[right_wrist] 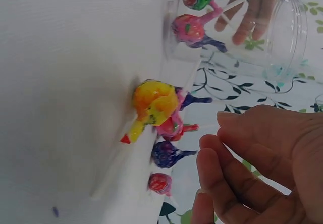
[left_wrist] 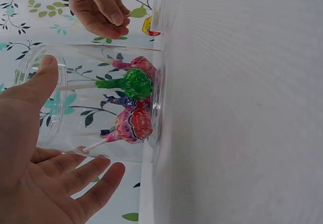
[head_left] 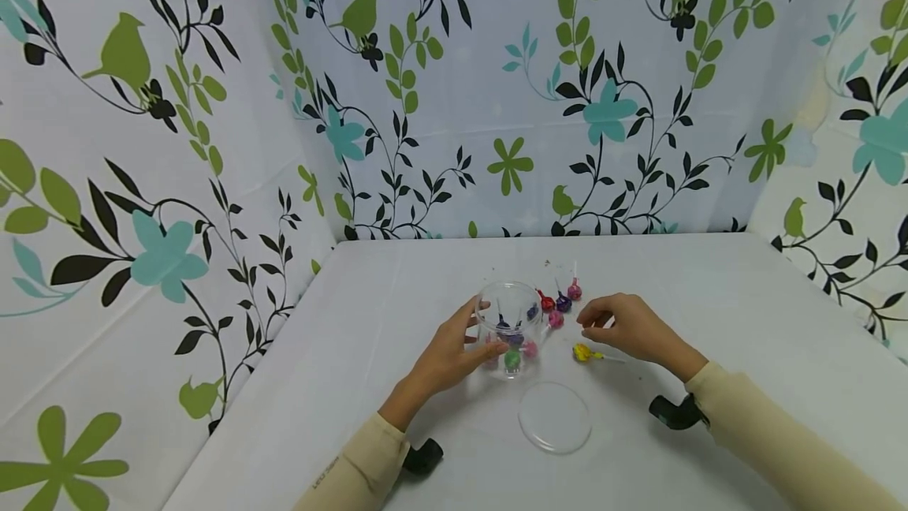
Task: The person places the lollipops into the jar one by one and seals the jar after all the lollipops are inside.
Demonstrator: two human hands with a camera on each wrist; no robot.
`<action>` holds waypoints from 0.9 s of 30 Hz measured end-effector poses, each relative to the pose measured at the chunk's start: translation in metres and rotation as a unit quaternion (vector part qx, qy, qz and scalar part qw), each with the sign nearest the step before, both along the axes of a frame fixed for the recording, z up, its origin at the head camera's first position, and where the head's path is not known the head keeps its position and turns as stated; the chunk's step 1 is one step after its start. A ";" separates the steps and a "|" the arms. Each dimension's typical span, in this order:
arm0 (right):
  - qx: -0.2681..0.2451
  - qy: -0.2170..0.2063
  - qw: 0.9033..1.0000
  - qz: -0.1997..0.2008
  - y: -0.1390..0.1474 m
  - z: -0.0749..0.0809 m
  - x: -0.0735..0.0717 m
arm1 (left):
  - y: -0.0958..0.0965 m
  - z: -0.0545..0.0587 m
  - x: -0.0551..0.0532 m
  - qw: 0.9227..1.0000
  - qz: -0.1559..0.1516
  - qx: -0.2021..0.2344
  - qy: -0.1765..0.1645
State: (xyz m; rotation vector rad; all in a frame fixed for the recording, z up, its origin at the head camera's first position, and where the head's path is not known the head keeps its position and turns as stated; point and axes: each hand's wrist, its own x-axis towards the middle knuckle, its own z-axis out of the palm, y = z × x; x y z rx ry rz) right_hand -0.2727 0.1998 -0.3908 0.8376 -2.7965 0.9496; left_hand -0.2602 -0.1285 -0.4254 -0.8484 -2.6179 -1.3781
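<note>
My left hand (head_left: 443, 357) holds a clear plastic jar (head_left: 525, 330) upright on the table, thumb near the rim on one side and fingers round the other. Through the wall, in the left wrist view, show a green lollipop (left_wrist: 137, 84), a pink one (left_wrist: 133, 124) and others partly hidden. Fingers loosely bent, my right hand (head_left: 631, 330) hovers empty above the table. Nearest it lies a yellow lollipop (head_left: 582, 352). Beyond are a red lollipop (head_left: 546, 302), a purple one (head_left: 563, 303) and pink ones (head_left: 574, 290), right of the jar.
A clear round lid (head_left: 550, 449) lies flat on the white table (head_left: 397, 290) in front of the jar. Patterned curtains (head_left: 454, 124) with birds and leaves stand behind and at both sides. Dark wrist-worn devices (head_left: 674, 412) hang by the sleeves.
</note>
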 end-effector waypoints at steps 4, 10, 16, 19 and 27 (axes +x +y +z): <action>-0.003 -0.006 1.000 -0.002 0.005 -0.008 0.001 | 0.001 -0.001 0.000 1.000 0.002 -0.003 0.004; -0.001 -0.021 1.000 -0.003 0.010 -0.018 0.003 | 0.000 -0.001 -0.001 1.000 0.003 -0.007 0.008; -0.001 -0.029 1.000 0.000 0.011 -0.027 0.003 | 0.000 0.000 0.000 1.000 -0.001 -0.004 0.008; -0.003 -0.033 0.999 0.002 0.011 -0.030 0.002 | 0.000 0.000 0.000 1.000 -0.001 -0.002 0.005; -0.012 -0.043 0.999 0.006 0.010 -0.033 0.004 | 0.000 0.001 0.000 1.000 -0.001 -0.001 0.005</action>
